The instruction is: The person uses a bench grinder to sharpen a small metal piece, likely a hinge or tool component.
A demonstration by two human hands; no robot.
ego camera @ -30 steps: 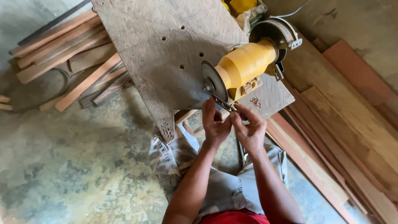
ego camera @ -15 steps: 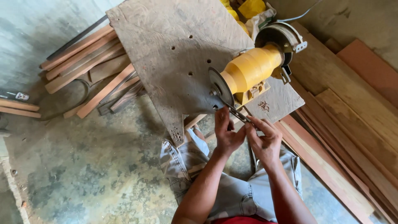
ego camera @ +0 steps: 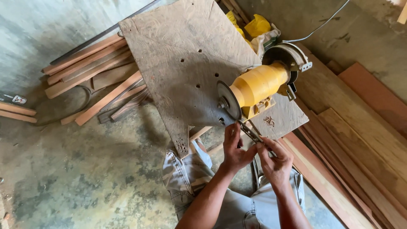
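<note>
Pressing thin metal blade against grey grinding disc, both hands.

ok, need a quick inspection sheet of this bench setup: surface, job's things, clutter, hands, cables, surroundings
Surface: worn plywood board with drilled holes, carrying the machine.
Job's things: yellow bench grinder; grey wheel on its near end; thin metal piece held up to the wheel.
Clutter: yellow bag behind the grinder.
Hands: left hand and right hand both grip the metal piece.
Cables: white cord runs off behind the grinder.
Surroundings: wooden slats piled on the left, planks on the right, concrete floor.
</note>
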